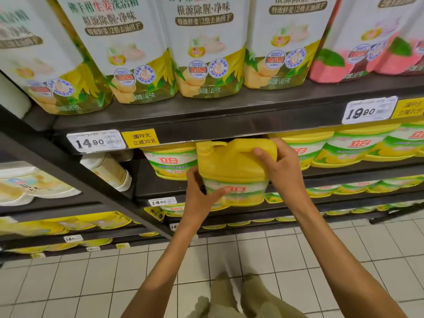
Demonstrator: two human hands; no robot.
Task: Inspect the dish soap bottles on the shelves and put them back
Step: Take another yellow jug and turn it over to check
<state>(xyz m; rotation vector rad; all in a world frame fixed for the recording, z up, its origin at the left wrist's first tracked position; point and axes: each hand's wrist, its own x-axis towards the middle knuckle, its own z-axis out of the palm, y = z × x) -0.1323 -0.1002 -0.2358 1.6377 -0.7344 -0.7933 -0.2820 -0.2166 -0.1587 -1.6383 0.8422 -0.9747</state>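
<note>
One yellow dish soap bottle [234,171] is off the shelf [160,182], held in front of its row. The left hand [202,193] grips its labelled side and the right hand [277,164] wraps its handle. Inspection seems underway; returning it, and the other bottles, remains.

The pouches [206,42] lose their tops past the frame's upper edge.

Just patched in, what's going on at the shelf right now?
A person holds one yellow dish soap bottle with both hands in front of the second shelf. The right hand grips its handle at the top; the left hand holds the labelled lower body. Matching bottles sit behind it, and larger refill pouches stand on the shelf above.
</note>
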